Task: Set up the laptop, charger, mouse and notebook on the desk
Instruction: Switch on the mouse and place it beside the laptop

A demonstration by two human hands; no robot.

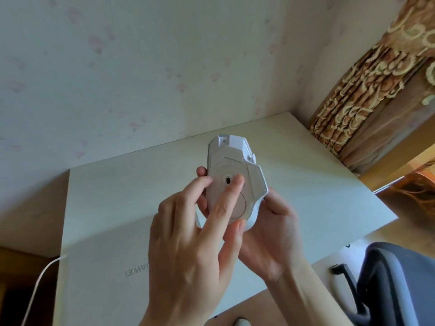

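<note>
A white angular mouse (235, 161) is held up over the desk with its underside turned towards me. My right hand (273, 229) cradles it from below and from the right, and its fingertips wrap round the mouse's left side. My left hand (188, 250) lies in front with its fingers spread; two fingertips rest on the underside by the sensor and the thumb touches the lower edge. A closed silver laptop (106, 278) lies at the lower left. A white charger cable (37, 283) meets its left edge. No notebook is in view.
The pale desk (317, 172) stands against a wallpapered wall, with its right edge running down towards me. A patterned brown curtain (376, 90) hangs at the right. A dark grey chair (388, 283) stands at the lower right beside the desk.
</note>
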